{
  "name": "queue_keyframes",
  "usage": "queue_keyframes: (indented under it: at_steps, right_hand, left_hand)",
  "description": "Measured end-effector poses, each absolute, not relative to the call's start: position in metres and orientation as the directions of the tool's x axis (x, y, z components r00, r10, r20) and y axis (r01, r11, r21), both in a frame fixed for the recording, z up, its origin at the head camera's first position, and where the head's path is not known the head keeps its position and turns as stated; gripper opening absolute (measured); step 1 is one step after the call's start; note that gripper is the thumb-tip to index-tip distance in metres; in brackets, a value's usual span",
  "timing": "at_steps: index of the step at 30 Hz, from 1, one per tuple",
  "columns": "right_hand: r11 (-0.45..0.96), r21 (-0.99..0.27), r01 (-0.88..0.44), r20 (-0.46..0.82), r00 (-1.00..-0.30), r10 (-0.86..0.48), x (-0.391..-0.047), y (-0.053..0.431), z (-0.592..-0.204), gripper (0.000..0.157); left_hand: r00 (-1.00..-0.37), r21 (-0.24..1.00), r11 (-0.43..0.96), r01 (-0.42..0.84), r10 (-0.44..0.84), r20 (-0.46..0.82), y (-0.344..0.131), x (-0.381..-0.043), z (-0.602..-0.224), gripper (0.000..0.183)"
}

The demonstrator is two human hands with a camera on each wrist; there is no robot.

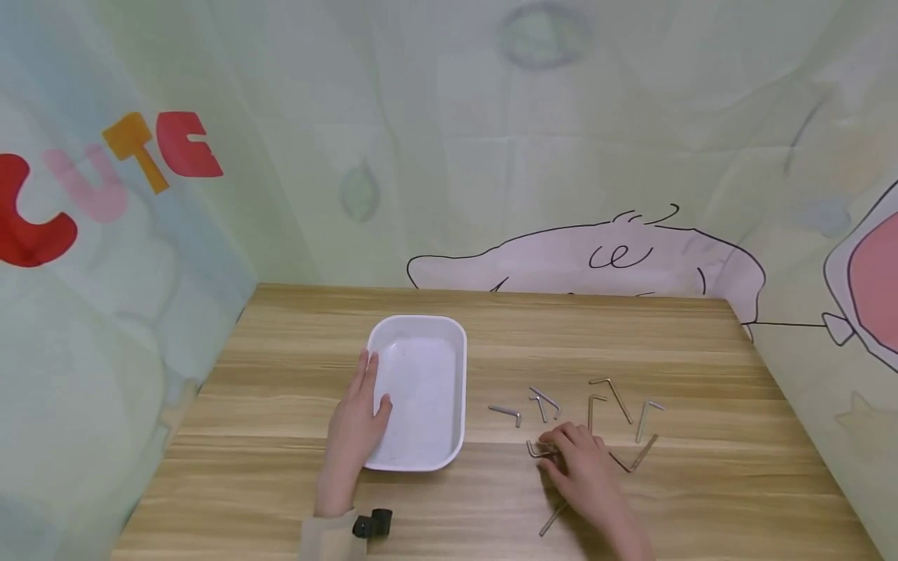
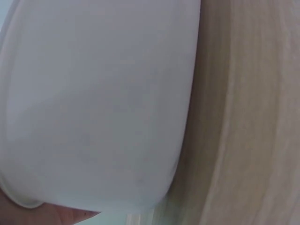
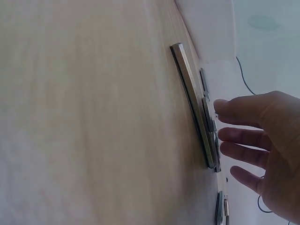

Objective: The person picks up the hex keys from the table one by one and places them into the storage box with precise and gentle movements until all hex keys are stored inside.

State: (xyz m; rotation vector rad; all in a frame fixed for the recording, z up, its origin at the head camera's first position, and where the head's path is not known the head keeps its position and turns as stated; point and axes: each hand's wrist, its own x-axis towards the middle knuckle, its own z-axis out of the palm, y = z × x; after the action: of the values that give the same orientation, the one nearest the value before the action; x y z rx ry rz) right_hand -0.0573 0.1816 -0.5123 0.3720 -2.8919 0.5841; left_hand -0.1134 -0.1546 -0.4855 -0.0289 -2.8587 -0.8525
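A white rectangular tray (image 1: 421,460) stands on the table. My left hand (image 1: 353,428) grips its left rim, thumb over the inside and fingers along the outer side. In the left wrist view, the tray's end wall (image 2: 98,108) hides most of that hand. My right hand (image 1: 578,467) hovers low over the hex keys, its fingers slightly bent and spaced apart from the thumb. Right by its fingertips lies a small hex key (image 1: 531,450), partly covered by them. A longer hex key (image 1: 553,520) pokes out below the hand; its long shaft (image 3: 192,103) lies on the wood in the right wrist view.
Left of the right hand are small silvery hex keys, one (image 1: 503,410) closest to the tray. Behind and right of it lie bronze-toned keys (image 1: 620,401) and a paler key (image 1: 641,422). A printed cloth (image 1: 316,156) borders the wooden table (image 1: 281,413).
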Motion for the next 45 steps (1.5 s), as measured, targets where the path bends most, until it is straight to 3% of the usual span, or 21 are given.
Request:
queue_keyframes:
  at_steps: [12,24,35,45]
  right_hand:
    - [0.898,-0.339,-0.28,0.183,-0.956,-0.229,-0.059,0.18,-0.513,0.025]
    - [0.875,-0.293,-0.385,0.276,-0.911,-0.308,-0.065,0.18,-0.511,0.026]
    - [0.882,-0.288,-0.374,0.238,-0.92,-0.312,-0.068,0.18,-0.51,0.024]
    - [0.883,-0.28,-0.378,0.216,-0.921,-0.325,-0.07,0.18,-0.511,0.025]
  left_hand:
    - [-0.994,0.51,0.859,0.031,-0.029,0.11,-0.153,-0.113,-0.484,0.069]
    - [-0.995,0.501,0.865,0.012,-0.04,0.093,-0.154,-0.114,-0.484,0.07]
    - [-0.992,0.507,0.862,0.024,-0.041,0.118,-0.154,-0.113,-0.487,0.07]
    - [-0.997,0.662,0.749,-0.038,-0.077,0.031,-0.158,-0.112,-0.487,0.063]
